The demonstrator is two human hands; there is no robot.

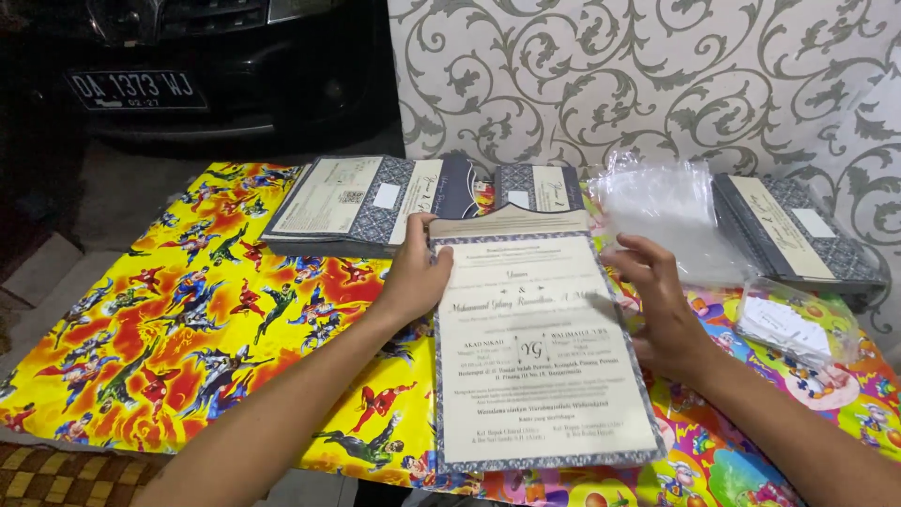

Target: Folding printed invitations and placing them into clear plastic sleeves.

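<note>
A large cream card with a blue patterned border [540,376] lies open on the colourful cartoon-print table cover [188,319] in front of me. My left hand [413,272] grips its upper left edge, thumb on the paper. My right hand [657,300] rests at its right edge with fingers spread, touching the side of the card. The card's top flap [511,223] is folded back just beyond my hands.
Stacks of matching folded cards sit at the back left [361,202], back middle [537,188] and far right [793,230]. A pile of clear plastic sleeves [671,207] and a bag of small white slips [788,324] lie to the right. A dark car [188,66] stands behind.
</note>
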